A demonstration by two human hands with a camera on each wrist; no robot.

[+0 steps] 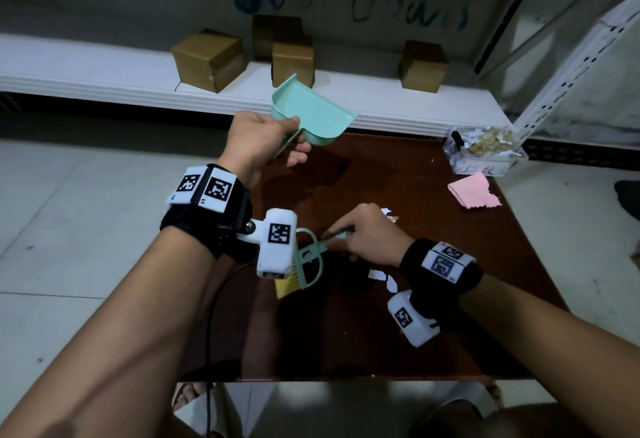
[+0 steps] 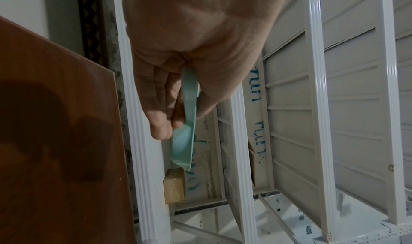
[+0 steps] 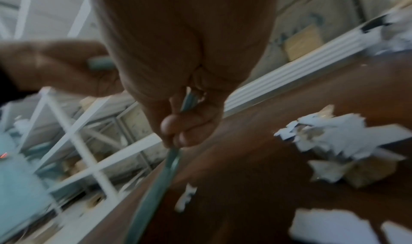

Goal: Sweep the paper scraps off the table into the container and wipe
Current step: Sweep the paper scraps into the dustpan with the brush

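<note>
The left hand (image 1: 263, 141) is raised above the far left part of the brown table (image 1: 450, 264) and holds a mint-green dustpan (image 1: 311, 112) by its flat handle. In the left wrist view the thumb lies on one side of the handle and the fingers (image 2: 159, 124) on the other side, closed around it, so the pan is in the air and tilted, touching nothing else.

The right hand (image 1: 370, 233) is lower, over the middle of the table. Its fingers are curled tight around the thin handle of a small green brush (image 1: 311, 257); the yellow bristles point toward the person, near the left wrist camera. The right wrist view is blurred, but the closed grip on the handle is plain.

White paper scraps (image 1: 381, 275) lie on the table just beside the right hand and wrist. A clear container (image 1: 485, 153) already with scraps inside stands at the far right corner, and a pink cloth (image 1: 472, 192) lies near it.
</note>
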